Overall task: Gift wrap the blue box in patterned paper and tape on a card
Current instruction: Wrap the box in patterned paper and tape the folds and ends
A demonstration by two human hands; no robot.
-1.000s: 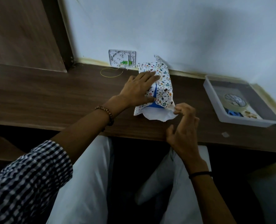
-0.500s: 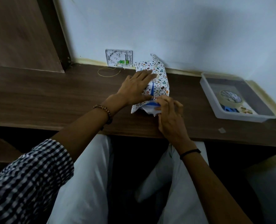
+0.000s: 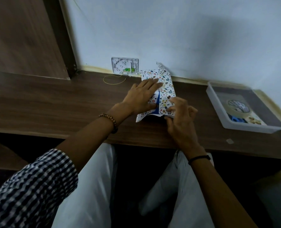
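Paper [image 3: 165,83] judged thin, tear-prone; box [image 3: 157,104] stiff. Left hand [image 3: 141,96] presses flat atop box; right hand [image 3: 180,119], fingers curled, grips the flap at box's near end.

Desk [image 3: 54,99]: dark wood-grain, matt. Wrapping paper [image 3: 165,83]: thin printed paper, creased. Tray [image 3: 251,128] at 3 o'clock: translucent plastic, smooth

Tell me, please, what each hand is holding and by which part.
The left hand presses the patterned paper flat on top of the blue box; the right hand pinches the paper's near right edge.
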